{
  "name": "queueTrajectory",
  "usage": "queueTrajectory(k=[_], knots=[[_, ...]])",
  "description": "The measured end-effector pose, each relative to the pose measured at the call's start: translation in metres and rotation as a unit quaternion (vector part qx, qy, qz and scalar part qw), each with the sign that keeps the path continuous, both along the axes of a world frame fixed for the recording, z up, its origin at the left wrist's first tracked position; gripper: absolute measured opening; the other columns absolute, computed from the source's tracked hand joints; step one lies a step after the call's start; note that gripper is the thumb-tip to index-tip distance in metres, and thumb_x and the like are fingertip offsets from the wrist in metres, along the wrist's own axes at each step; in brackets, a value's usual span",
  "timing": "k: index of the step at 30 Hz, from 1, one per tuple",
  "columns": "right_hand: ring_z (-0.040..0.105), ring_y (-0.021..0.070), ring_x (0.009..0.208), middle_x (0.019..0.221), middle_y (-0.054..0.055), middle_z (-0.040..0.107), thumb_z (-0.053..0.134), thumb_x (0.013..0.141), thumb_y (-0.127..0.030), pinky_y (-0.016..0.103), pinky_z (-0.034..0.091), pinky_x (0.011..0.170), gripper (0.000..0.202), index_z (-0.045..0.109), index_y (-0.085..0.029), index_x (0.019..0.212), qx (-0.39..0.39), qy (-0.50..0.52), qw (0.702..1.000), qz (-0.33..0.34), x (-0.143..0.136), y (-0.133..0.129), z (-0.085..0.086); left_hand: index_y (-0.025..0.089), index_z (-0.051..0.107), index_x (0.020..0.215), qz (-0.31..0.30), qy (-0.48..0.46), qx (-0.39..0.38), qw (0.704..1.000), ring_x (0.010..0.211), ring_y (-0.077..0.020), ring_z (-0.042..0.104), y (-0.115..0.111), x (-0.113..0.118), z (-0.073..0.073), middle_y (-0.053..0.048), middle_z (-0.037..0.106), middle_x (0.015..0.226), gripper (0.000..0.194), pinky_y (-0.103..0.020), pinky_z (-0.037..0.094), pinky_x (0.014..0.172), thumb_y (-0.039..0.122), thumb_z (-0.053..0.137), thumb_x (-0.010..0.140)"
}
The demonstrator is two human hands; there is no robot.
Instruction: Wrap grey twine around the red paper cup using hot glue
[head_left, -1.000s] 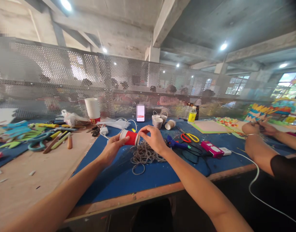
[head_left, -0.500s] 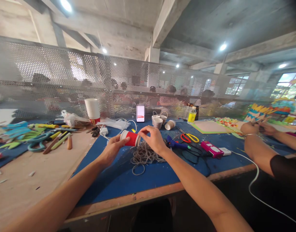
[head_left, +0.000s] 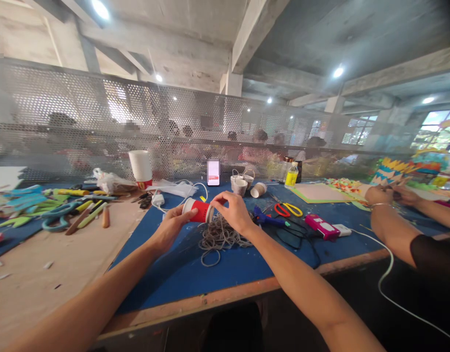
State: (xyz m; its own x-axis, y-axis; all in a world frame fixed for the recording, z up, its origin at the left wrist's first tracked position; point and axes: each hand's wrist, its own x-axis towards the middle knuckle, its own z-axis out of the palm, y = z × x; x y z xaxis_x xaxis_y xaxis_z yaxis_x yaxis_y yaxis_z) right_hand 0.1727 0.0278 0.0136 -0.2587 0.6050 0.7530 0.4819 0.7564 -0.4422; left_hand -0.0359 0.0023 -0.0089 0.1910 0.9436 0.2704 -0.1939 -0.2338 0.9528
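Observation:
A red-and-white paper cup (head_left: 200, 211) lies on its side in the air, gripped by my left hand (head_left: 172, 222) around its left end. My right hand (head_left: 230, 209) is pinched at the cup's right end, its fingertips close to the rim there. Whatever sits between those fingertips is too small to make out. Just below and behind the right hand, a tangled heap of grey cord (head_left: 223, 233) rests on the blue mat (head_left: 166, 278).
Beyond the cord are small pale cups with handles (head_left: 238, 186), a phone (head_left: 213, 172), red-and-yellow scissors (head_left: 289, 209) and a blue glue gun (head_left: 269, 218). Leftward stand stacked paper cups (head_left: 140, 166) and loose tools (head_left: 59, 215). Another person's hands (head_left: 381, 195) work at right.
Almost nothing differs. Both hands keep the same hold on the cup, and the view has shifted only very slightly.

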Motion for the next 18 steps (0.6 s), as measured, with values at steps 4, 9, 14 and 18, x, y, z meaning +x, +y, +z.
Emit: queueTrajectory(k=[4,9,14,18], knots=[[0.067,0.0155,0.078,0.084,0.001,0.073,0.069,0.094,-0.025,0.029,0.051,0.082,0.010,0.071,-0.020,0.085,-0.007,0.000,1.000,-0.001,0.0003,0.0002,-0.0003,0.016,0.080,0.103,-0.004,-0.001,0.002,1.000,0.083,-0.0208,0.066,-0.0001,0.0000,0.0002,-0.007,0.079,0.092,0.031,-0.032,0.048,0.084,0.038,0.080,0.081],[0.067,0.0161,0.081,0.085,0.002,0.074,0.070,0.093,-0.025,0.030,0.051,0.083,0.009,0.071,-0.021,0.085,-0.020,-0.004,1.000,-0.004,0.0006,0.0008,-0.0006,0.016,0.080,0.102,-0.009,-0.003,0.002,1.000,0.084,-0.0217,0.067,-0.0018,0.0004,0.0014,-0.007,0.079,0.092,0.029,-0.033,0.048,0.086,0.036,0.081,0.081],[0.068,0.0166,0.081,0.085,0.002,0.074,0.069,0.093,-0.025,0.030,0.051,0.082,0.009,0.071,-0.021,0.085,-0.033,0.005,0.999,-0.004,0.0011,0.0021,-0.0013,0.016,0.080,0.102,-0.011,-0.002,0.000,1.000,0.084,-0.0225,0.067,-0.0030,0.0006,0.0023,-0.007,0.079,0.092,0.030,-0.036,0.048,0.088,0.037,0.080,0.081],[0.068,0.0164,0.080,0.085,0.002,0.074,0.069,0.093,-0.025,0.029,0.052,0.081,0.010,0.071,-0.021,0.085,-0.035,0.008,0.999,0.002,0.0019,0.0031,-0.0020,0.016,0.080,0.100,-0.014,-0.005,0.000,1.000,0.084,-0.0221,0.067,-0.0027,0.0005,0.0021,-0.007,0.079,0.091,0.028,-0.034,0.047,0.088,0.037,0.081,0.081]])
